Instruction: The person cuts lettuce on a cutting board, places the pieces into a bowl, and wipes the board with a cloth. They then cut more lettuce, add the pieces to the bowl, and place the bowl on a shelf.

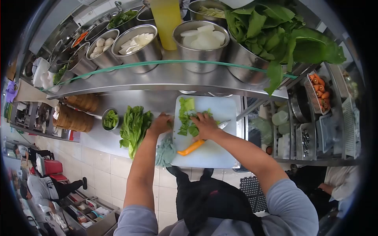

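My right hand (205,126) rests on chopped leafy greens (184,118) on the white cutting board (220,153), its fingers spread. Under that wrist lies a knife (191,147); its orange handle points toward me, and part of the blade shows beyond the hand. My left hand (160,123) is over the steel counter, just left of the board, fingers curled inward. Whatever it may hold is hidden. To its left is a bunch of whole leafy greens (134,128). A grey-green cloth (165,152) lies crumpled beside the board, below the left hand.
A small metal bowl of cut greens (110,119) and bamboo steamers (75,118) stand at left. Above the counter, a steel shelf (165,87) with a glass edge carries several metal pots (138,59). Carrots (321,92) sit in a basket at right. Other people (51,187) are nearby.
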{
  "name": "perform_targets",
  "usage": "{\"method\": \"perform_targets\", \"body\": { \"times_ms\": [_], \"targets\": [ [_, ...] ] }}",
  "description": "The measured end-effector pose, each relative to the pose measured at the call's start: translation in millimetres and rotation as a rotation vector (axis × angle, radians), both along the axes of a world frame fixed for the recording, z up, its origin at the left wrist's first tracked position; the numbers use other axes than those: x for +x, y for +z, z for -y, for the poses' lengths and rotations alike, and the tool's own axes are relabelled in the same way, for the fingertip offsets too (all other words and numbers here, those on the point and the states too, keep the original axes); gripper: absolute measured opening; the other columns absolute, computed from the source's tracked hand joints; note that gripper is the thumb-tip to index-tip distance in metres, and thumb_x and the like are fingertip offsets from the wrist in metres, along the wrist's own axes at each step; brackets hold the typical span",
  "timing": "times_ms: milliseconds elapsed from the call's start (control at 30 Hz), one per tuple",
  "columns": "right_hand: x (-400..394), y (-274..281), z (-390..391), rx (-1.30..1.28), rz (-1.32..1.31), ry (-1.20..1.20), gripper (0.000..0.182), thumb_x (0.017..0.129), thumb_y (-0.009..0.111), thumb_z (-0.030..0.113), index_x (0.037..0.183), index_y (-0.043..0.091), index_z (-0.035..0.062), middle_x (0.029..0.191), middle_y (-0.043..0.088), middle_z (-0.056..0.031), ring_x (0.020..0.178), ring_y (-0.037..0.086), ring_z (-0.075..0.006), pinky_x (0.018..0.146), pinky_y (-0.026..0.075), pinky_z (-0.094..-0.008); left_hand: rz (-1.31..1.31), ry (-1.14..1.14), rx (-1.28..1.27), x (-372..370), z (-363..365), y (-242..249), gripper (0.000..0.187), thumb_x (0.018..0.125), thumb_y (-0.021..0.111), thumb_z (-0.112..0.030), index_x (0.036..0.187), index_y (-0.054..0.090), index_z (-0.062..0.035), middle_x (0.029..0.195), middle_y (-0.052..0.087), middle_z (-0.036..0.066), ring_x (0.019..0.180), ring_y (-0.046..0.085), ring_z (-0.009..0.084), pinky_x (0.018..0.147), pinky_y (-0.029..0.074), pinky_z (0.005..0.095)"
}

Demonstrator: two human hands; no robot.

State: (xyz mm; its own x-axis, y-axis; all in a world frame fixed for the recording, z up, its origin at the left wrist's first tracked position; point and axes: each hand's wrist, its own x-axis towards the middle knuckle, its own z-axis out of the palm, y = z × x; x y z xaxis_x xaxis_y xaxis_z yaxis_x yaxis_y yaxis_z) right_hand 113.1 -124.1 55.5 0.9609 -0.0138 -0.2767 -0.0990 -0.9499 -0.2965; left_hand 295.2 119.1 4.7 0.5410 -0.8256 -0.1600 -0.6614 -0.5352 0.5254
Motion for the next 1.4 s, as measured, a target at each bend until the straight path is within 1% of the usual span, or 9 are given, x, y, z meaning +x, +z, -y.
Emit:
{"method": "perform_targets", "body": {
  "times_ms": [67, 200, 267, 400, 467, 600, 800, 967, 1400],
  "targets": [
    [0.4, 5.2, -5.6, 0.002, 0.013, 0.048, 0.093, 0.073, 0.089, 0.048, 0.151, 0.052, 0.0143, 0.146, 0.043, -0.0156, 0.137, 0.046, -0.0423, 0.111, 0.045, -0.0544, -0.083, 0.095, -0.145, -5.3, -2.8, -6.9, 0.019, 0.073, 0.083, -0.009, 0.090, 0.077, -0.0037, 0.089, 0.075, 0.017, 0.082, 0.074, 0.0284, 0.076, 0.057, 0.0399],
    [22.5, -32.5, 6.3, 0.216, 0.018, -0.032, 0.087, 0.073, 0.091, 0.028, 0.150, 0.051, 0.0150, 0.135, 0.046, -0.0151, 0.127, 0.055, -0.0413, 0.104, 0.054, -0.0514, -0.244, 0.308, -0.255, -27.2, 9.3, 22.1, 0.018, 0.077, 0.082, -0.008, 0.092, 0.076, -0.0012, 0.086, 0.075, 0.016, 0.081, 0.074, 0.0273, 0.076, 0.057, 0.0385],
    [28.4, -48.2, 10.8, 0.196, 0.096, 0.016, 0.091, 0.075, 0.089, 0.019, 0.153, 0.043, 0.0192, 0.132, 0.045, -0.0166, 0.119, 0.061, -0.0412, 0.098, 0.059, -0.0495, -0.276, 0.317, -0.194, -50.4, 24.4, 41.4, 0.037, 0.077, 0.083, -0.011, 0.112, 0.071, -0.0042, 0.107, 0.073, 0.020, 0.097, 0.073, 0.0360, 0.087, 0.058, 0.0456],
    [34.1, 0.4, 2.1, 0.168, 0.039, -0.144, 0.114, 0.068, 0.093, 0.017, 0.161, 0.028, 0.0272, 0.148, 0.035, -0.0192, 0.118, 0.063, -0.0417, 0.098, 0.059, -0.0471, 0.086, 0.262, -0.050, -84.1, 40.2, 44.6, 0.085, 0.074, 0.088, -0.011, 0.149, 0.049, -0.0063, 0.131, 0.066, 0.026, 0.084, 0.075, 0.0302, 0.080, 0.061, 0.0365],
    [42.9, 25.8, 4.1, 0.167, -0.049, -0.065, 0.131, 0.064, 0.094, 0.016, 0.167, 0.014, 0.0313, 0.155, 0.030, -0.0245, 0.120, 0.064, -0.0427, 0.098, 0.060, -0.0481, -0.148, 0.349, 0.137, -81.0, 42.8, 33.6, 0.128, 0.066, 0.093, -0.015, 0.166, 0.013, -0.0114, 0.144, 0.044, 0.036, 0.121, 0.063, 0.0483, 0.104, 0.055, 0.0457],
    [72.3, 22.1, 9.1, 0.240, -0.073, 0.017, 0.139, 0.058, 0.096, 0.016, 0.168, 0.013, 0.0329, 0.163, 0.022, -0.0241, 0.122, 0.064, -0.0423, 0.101, 0.059, -0.0469, -0.290, 0.422, 0.021, -60.0, 53.7, 30.7, 0.134, 0.063, 0.094, -0.013, 0.167, 0.010, -0.0073, 0.142, 0.045, 0.037, 0.121, 0.063, 0.0504, 0.104, 0.055, 0.0458],
    [75.8, -4.6, -10.7, 0.259, -0.092, 0.117, 0.120, 0.063, 0.094, 0.017, 0.163, 0.029, 0.0299, 0.160, 0.033, -0.0159, 0.125, 0.062, -0.0414, 0.106, 0.055, -0.0474, -0.378, 0.489, -0.010, -31.1, 65.3, 14.7, 0.111, 0.064, 0.089, -0.008, 0.160, 0.033, -0.0074, 0.140, 0.050, 0.034, 0.119, 0.063, 0.0492, 0.101, 0.056, 0.0487],
    [69.9, -39.1, -10.6, 0.579, 0.312, 0.003, 0.071, 0.070, 0.083, 0.005, 0.135, 0.055, 0.0146, 0.124, 0.060, -0.0146, 0.117, 0.063, -0.0412, 0.098, 0.055, -0.0468, 0.132, 0.343, -0.202, -48.0, 67.9, 15.0, 0.031, 0.077, 0.072, -0.002, 0.108, 0.067, -0.0017, 0.105, 0.071, 0.026, 0.106, 0.067, 0.0455, 0.093, 0.055, 0.0519],
    [-161.7, 132.9, 72.9, 0.601, 0.760, -0.286, 0.040, 0.073, 0.071, -0.007, 0.110, 0.068, 0.0078, 0.104, 0.058, -0.0135, 0.098, 0.064, -0.0375, 0.085, 0.055, -0.0434, -0.024, 0.055, -0.519, -244.7, 177.6, 182.4, 0.040, 0.079, 0.061, 0.008, 0.117, 0.066, -0.0008, 0.111, 0.065, 0.025, 0.103, 0.065, 0.0472, 0.088, 0.053, 0.0525]
  ]
}}
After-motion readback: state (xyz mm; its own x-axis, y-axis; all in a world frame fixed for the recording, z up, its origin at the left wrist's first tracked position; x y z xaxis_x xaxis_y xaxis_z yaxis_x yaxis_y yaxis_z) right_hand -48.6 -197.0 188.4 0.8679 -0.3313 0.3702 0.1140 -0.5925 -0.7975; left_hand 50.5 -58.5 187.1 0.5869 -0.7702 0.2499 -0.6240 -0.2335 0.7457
